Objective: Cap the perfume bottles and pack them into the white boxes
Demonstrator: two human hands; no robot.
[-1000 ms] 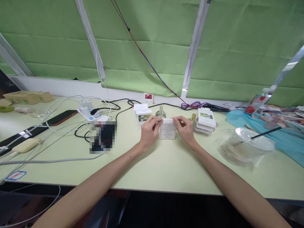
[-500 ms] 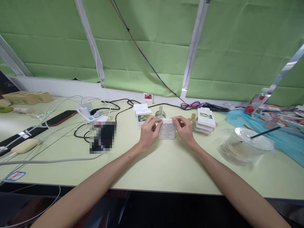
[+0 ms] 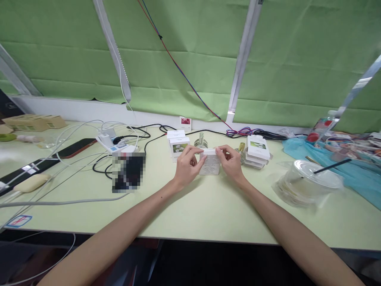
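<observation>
A small white carton [image 3: 210,166] with printed text on its near face stands upright on the pale table. My left hand [image 3: 188,163] has its thumb and fingertips closed at the carton's upper left corner. At the upper right corner, my right hand [image 3: 229,161] pinches the carton with thumb and index finger. Behind the carton stands a clear glass bottle [image 3: 201,139]. Left of it are upright white boxes [image 3: 178,146] with a flower picture. Beside my right hand is a glass bottle with a gold neck [image 3: 241,149].
Flat white cartons [image 3: 258,151] are stacked at the right, with a lidded plastic cup [image 3: 311,178] and straw nearer. Blue mesh cloth [image 3: 351,178] lies beyond. A power strip [image 3: 119,145], cables and a phone [image 3: 76,147] cover the left side. A small picture card [image 3: 185,122] leans at the wall.
My left thumb has shifted up and inward across the carton's near face, toward its top edge. My right hand and the carton stay nearly where they were.
</observation>
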